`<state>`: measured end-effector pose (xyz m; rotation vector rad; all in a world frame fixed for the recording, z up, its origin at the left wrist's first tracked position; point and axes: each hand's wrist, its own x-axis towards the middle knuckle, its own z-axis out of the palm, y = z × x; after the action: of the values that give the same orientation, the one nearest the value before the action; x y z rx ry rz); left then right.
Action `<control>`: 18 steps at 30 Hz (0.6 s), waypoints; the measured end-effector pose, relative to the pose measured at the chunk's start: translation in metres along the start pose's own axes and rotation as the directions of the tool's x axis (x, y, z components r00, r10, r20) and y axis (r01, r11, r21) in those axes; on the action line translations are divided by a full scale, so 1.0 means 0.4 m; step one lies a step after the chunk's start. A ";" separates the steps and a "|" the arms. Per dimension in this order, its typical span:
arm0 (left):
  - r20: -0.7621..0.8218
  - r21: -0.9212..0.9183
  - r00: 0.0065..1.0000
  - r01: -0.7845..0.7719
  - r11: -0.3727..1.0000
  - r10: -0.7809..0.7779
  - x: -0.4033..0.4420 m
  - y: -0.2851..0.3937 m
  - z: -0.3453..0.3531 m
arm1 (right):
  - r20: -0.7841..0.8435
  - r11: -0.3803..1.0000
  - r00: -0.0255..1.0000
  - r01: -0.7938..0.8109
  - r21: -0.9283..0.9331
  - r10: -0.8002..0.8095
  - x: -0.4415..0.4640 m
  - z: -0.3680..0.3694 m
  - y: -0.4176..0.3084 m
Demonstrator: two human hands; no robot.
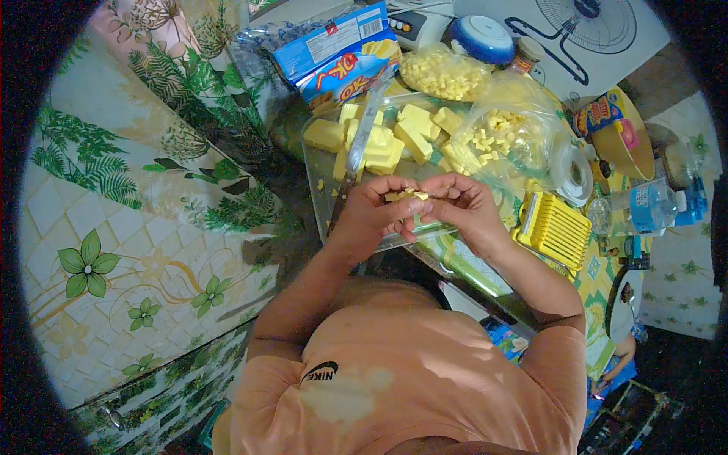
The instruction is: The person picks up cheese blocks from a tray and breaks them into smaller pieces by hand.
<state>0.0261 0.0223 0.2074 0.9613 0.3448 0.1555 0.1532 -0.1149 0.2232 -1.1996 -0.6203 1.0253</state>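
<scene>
My left hand and my right hand meet over the near edge of a clear plastic tray. Their curled fingers hold small pale-yellow pieces between them; the fingers partly cover these. In the tray lie several larger yellow blocks, resembling cheese. A long knife rests across the tray, its handle end close to my left hand. Beyond my right hand, a clear plastic bag holds small yellow cut pieces.
A yellow slotted slicer lies right of my right forearm. Behind the tray are a blue box, another bag of yellow pieces and a blue bowl. A water bottle lies at the right, and another person's arm shows lower right.
</scene>
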 end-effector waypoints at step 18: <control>0.046 -0.278 0.996 0.085 0.957 -0.076 0.008 0.006 -0.009 | -0.038 1.000 0.999 0.015 0.007 -0.014 0.002 -0.002 -0.010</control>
<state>0.0278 0.0275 0.2069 0.6680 0.3197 0.1096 0.1556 -0.1145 0.2268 -1.2042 -0.5940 0.9894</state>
